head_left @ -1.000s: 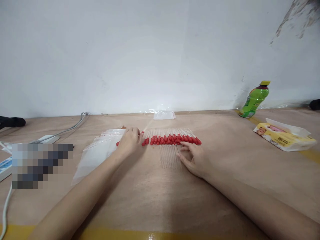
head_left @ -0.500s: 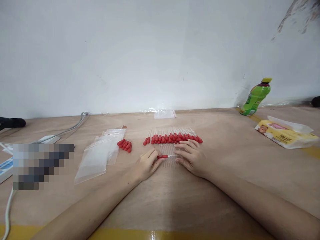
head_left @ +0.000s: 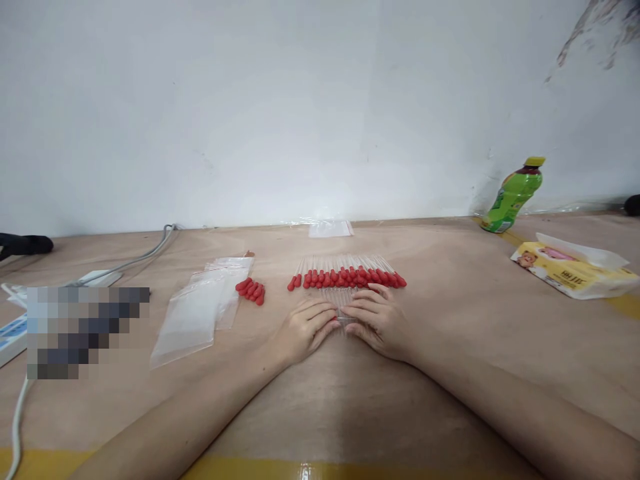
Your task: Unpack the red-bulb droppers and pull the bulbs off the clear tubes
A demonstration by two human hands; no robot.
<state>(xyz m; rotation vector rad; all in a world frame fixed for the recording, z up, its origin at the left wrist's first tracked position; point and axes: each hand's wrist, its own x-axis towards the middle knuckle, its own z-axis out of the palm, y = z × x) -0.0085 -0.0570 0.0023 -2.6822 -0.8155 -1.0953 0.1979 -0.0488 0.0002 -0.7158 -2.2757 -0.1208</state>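
Fingers of my left hand (head_left: 311, 328) are closed around a red rubber bulb, mostly hidden, with only a bit of red showing at the fingertips. My right hand (head_left: 376, 321) pinches a clear glass dropper tube (head_left: 344, 319) whose end meets that bulb. Under and between both hands lie several bare glass tubes (head_left: 336, 294) side by side. Just beyond them, a row of droppers with red bulbs (head_left: 345, 276) lies with the tubes pointing to the wall. A small pile of loose red bulbs (head_left: 251, 291) sits left of my left hand.
Clear zip bags (head_left: 193, 313) overlap at the left, and another bag (head_left: 331, 229) lies by the wall. A green bottle (head_left: 513, 197) and a yellow tissue pack (head_left: 573, 270) stand at the right. A power strip (head_left: 13, 330) and cables (head_left: 145, 255) occupy the far left.
My left hand has moved right, closer to my right hand, and its fingers now cover most of the red bulb. The row of droppers looks the same.
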